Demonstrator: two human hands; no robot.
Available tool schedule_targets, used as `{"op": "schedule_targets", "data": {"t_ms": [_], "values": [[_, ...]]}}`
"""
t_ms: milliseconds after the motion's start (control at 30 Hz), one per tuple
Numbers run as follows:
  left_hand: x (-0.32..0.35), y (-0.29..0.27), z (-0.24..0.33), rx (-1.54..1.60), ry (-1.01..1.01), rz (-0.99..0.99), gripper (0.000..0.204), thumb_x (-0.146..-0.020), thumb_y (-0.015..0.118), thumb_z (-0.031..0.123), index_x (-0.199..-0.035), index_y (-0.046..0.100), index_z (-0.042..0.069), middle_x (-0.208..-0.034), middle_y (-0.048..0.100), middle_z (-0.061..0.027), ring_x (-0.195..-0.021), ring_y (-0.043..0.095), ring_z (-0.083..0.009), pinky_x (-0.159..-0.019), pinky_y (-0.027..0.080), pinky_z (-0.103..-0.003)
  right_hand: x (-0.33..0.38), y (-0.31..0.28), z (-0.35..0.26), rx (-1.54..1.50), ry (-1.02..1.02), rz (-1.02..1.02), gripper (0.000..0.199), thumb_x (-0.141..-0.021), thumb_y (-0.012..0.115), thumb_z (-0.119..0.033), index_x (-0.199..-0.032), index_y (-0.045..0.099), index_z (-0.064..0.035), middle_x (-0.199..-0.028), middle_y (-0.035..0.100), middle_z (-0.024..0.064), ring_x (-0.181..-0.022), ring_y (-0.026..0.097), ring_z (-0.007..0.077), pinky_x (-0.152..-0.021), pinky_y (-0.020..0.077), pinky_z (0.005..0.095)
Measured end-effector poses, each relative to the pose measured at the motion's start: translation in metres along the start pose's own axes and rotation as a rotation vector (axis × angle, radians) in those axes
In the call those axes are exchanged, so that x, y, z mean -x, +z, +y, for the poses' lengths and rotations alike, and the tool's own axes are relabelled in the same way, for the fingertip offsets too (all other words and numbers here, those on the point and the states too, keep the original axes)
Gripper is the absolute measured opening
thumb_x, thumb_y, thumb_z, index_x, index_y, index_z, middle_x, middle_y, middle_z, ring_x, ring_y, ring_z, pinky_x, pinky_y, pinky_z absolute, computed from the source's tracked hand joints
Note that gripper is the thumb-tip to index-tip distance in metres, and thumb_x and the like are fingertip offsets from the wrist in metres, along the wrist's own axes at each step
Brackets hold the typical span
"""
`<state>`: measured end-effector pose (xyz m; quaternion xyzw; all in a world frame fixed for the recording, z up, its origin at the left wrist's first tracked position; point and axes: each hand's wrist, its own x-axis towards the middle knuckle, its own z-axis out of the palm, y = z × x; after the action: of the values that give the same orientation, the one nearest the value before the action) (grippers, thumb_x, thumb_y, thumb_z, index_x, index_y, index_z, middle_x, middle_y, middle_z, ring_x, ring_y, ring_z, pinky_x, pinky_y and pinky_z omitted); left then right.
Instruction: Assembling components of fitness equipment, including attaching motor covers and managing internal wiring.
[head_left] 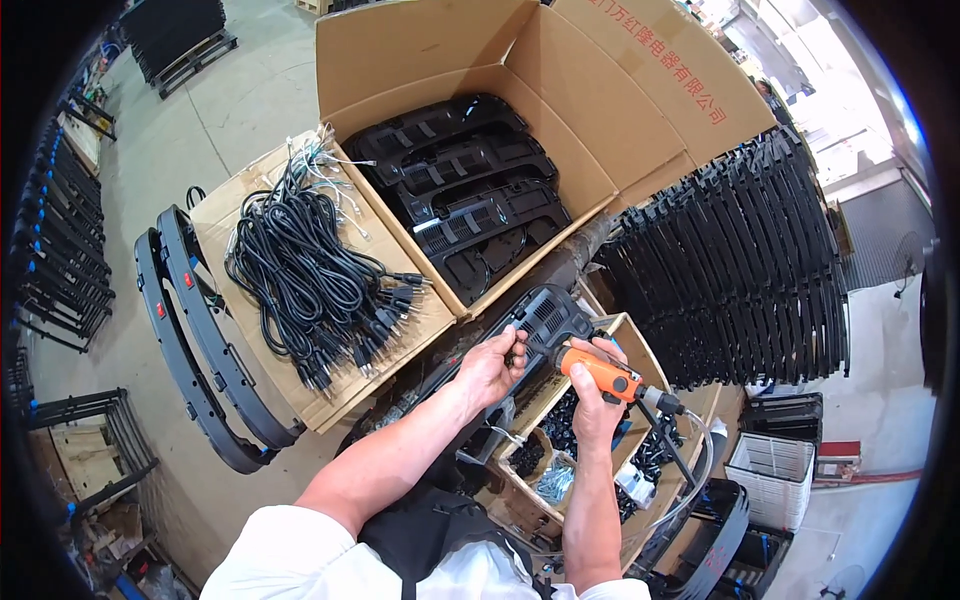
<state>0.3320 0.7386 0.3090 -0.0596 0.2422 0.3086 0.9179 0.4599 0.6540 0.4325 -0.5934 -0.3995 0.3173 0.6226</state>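
My right hand (599, 402) is wrapped round an orange power screwdriver (605, 374), whose front end points left, over a black plastic part (548, 312) with vent slots. A cord (703, 440) runs from the tool's rear. My left hand (490, 368) is closed beside that part, its fingers curled over small dark bits I cannot make out. Below the tool stands a wooden tray (636, 345) with compartments. It holds dark screws (563, 420) and silver screws (556, 482).
An open cardboard box (425, 50) ahead holds several black plastic housings (465, 165). Bundled black power cords (300, 265) lie on cardboard to the left, beside two curved black frames (185, 330). Stacked black parts (735, 260) and a white crate (770, 480) stand at right.
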Motion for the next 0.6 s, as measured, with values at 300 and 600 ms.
{"op": "schedule_targets", "data": {"t_ms": [300, 600], "values": [[0.001, -0.006, -0.009, 0.023, -0.024, -0.023, 0.025, -0.111, 0.055, 0.032, -0.112, 0.063, 0.009, -0.082, 0.058, 0.0021, -0.069, 0.052, -0.0113, -0.060, 0.045, -0.026, 0.006, -0.003, 0.005, -0.028, 0.013, 0.007, 0.052, -0.088, 0.078, 0.000, -0.134, 0.055, -0.0002, -0.126, 0.070, 0.0199, -0.116, 0.068, 0.0252, -0.106, 0.0530, 0.0411], [0.006, -0.004, -0.011, 0.057, -0.111, 0.038, 0.026, -0.111, 0.055, 0.035, -0.109, 0.063, 0.010, -0.077, 0.056, 0.0052, -0.065, 0.051, -0.0094, -0.059, 0.044, -0.024, 0.012, -0.005, 0.001, 0.023, 0.051, -0.041, 0.050, -0.088, 0.078, -0.001, -0.133, 0.057, -0.0019, -0.126, 0.071, 0.0182, -0.117, 0.068, 0.0243, -0.107, 0.0527, 0.0401]]}}
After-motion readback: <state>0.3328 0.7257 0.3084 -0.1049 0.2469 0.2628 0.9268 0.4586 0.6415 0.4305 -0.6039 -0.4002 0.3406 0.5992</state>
